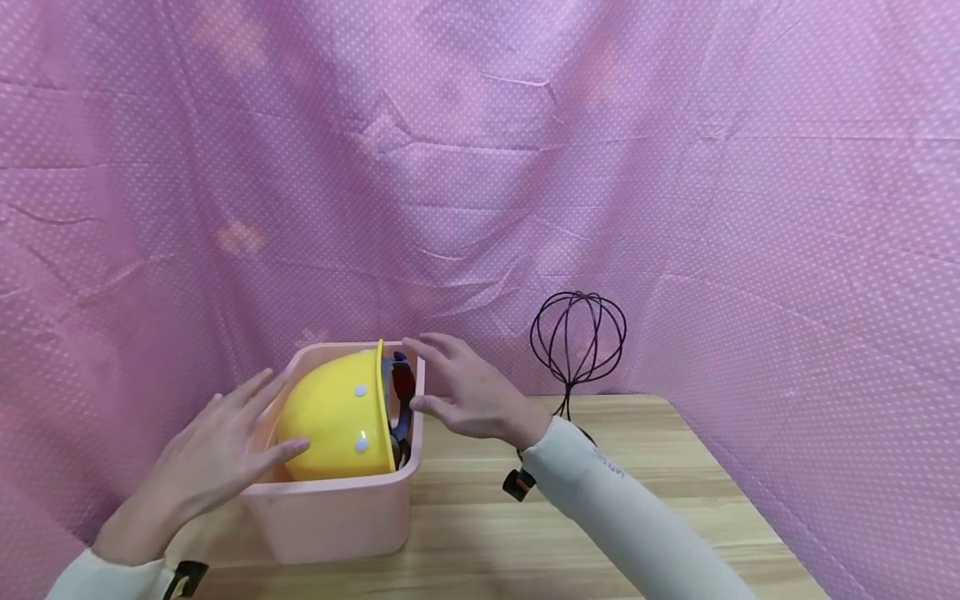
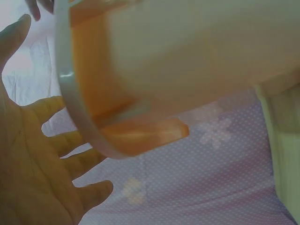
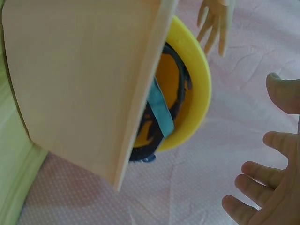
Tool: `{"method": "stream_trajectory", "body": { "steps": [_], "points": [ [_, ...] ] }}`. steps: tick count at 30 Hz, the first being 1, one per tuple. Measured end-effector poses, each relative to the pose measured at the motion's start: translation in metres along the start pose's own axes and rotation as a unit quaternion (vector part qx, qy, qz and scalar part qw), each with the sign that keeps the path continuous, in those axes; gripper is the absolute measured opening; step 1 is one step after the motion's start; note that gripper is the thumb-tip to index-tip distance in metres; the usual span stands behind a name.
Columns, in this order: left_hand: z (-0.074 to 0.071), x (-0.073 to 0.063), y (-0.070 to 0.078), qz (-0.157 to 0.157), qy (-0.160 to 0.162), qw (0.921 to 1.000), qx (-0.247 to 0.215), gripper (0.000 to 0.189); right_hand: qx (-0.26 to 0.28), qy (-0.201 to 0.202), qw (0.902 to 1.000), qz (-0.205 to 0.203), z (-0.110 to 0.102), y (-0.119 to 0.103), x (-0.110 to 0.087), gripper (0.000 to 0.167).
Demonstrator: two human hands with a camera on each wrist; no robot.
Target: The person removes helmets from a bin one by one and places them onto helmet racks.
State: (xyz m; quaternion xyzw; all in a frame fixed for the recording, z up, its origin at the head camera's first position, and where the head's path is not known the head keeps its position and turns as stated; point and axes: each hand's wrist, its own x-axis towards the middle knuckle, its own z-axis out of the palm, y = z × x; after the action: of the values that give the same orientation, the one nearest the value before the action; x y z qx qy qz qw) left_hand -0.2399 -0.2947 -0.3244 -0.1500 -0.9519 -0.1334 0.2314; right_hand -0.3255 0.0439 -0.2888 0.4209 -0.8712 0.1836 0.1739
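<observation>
A yellow hard hat lies on its side in a pink plastic bin, its open side facing right. Its dark inner straps and a teal band show in the right wrist view. My left hand is spread at the bin's left side, fingers extended and holding nothing. In the left wrist view its fingers overlap the bin's rim. Over the bin's right rim hovers my right hand, fingers loosely extended, nothing in its grasp.
A black wire whisk stands with its loops upward on the wooden table, behind my right forearm. Pink dotted cloth hangs behind the table and along both sides.
</observation>
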Motion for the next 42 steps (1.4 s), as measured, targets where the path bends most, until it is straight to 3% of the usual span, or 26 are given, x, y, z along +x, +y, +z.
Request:
{"method": "stream_trajectory", "body": {
  "steps": [10,18,27,36,42],
  "points": [
    [0.018,-0.014,-0.011,-0.009,0.026,0.999,-0.036,0.094,0.012,-0.032,0.9994,0.009,0.02,-0.004,0.002,0.078],
    [0.028,-0.02,-0.014,0.031,0.064,0.9966,-0.041,0.095,0.047,-0.073,0.9942,0.063,0.033,-0.007,0.003,0.078],
    [0.029,-0.027,-0.014,-0.039,0.011,0.9917,-0.122,0.098,0.088,-0.086,0.9882,0.091,0.047,-0.015,0.009,0.079],
    [0.031,-0.041,-0.017,-0.114,-0.03,0.9891,-0.087,0.099,0.122,-0.096,0.9834,0.094,0.057,-0.019,0.017,0.073],
    [0.033,-0.047,-0.019,-0.109,-0.002,0.9921,-0.062,0.093,0.17,-0.128,0.9713,0.105,0.06,-0.028,0.021,0.061]
  ]
}}
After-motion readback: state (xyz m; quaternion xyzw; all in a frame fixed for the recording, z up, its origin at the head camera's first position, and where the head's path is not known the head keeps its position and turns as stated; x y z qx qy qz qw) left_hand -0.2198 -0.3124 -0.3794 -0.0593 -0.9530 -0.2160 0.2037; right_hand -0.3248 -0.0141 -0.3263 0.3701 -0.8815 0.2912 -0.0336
